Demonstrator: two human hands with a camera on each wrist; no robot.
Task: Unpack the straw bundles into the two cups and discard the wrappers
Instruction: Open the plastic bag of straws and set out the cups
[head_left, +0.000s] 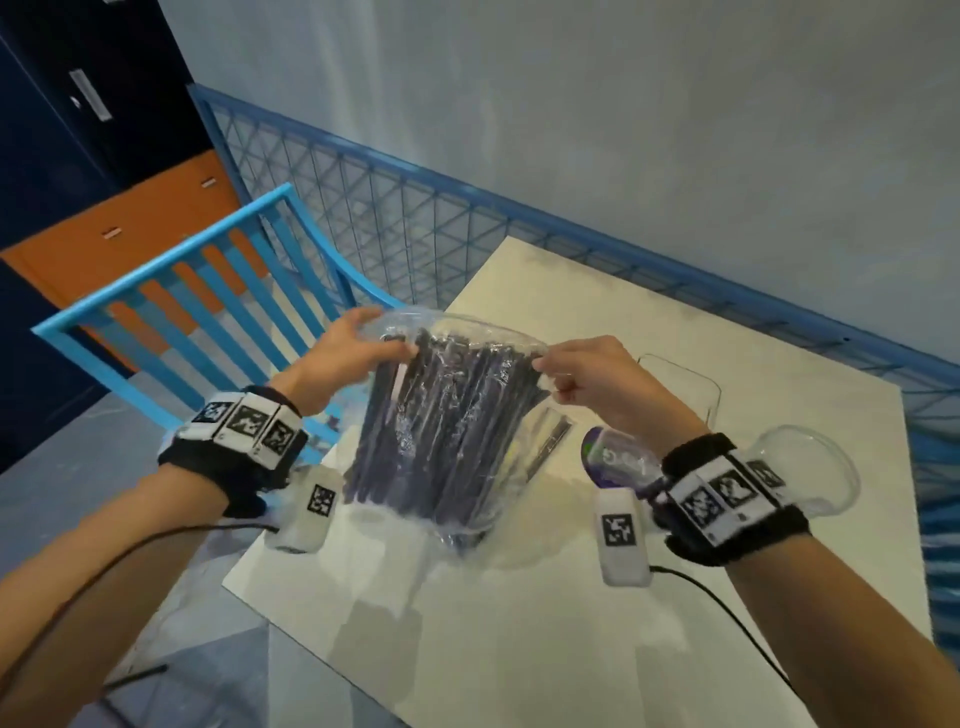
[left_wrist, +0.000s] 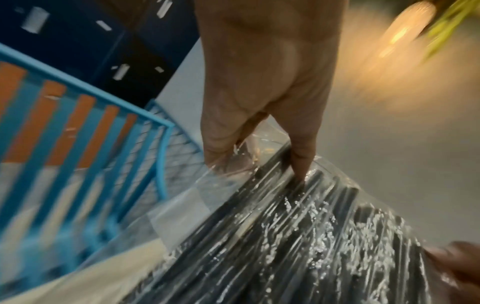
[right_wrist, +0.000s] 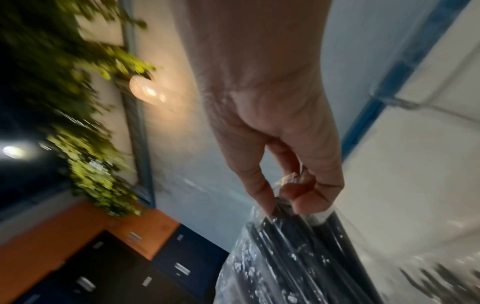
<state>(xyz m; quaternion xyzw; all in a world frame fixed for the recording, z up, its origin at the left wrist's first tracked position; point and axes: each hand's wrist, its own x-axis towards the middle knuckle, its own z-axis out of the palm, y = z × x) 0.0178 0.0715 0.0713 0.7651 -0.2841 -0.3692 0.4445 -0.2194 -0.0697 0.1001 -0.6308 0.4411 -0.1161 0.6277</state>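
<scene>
Held up over the middle of the pale surface (head_left: 649, 597): one straw bundle (head_left: 447, 421), dark matte straws packed tight and parallel, standing nearly upright inside a clear crinkly wrapper (head_left: 467, 332) that throws off white glints. Left hand (head_left: 348, 358) at the bundle's 10 o'clock corner, thumb and fingers curled and pinching the loose film at the top; from the left wrist view, a finger pressing along the straws through the plastic. Right hand (head_left: 597, 384) at the 2 o'clock corner, thumb and bent fingers pinched on a gathered twist of the same film. Top of the wrapper stretched taut between the two grips.

At 3 o'clock of the bundle, lying on its side near the right wrist: a clear plastic cup (head_left: 810, 467), round and smooth. Beside it, a clear item with a purple and green label (head_left: 613, 457), lettering too blurred to read. At 9 o'clock, a blue slatted chair (head_left: 208, 291); at 12 o'clock, a blue wire-mesh fence (head_left: 415, 208).
</scene>
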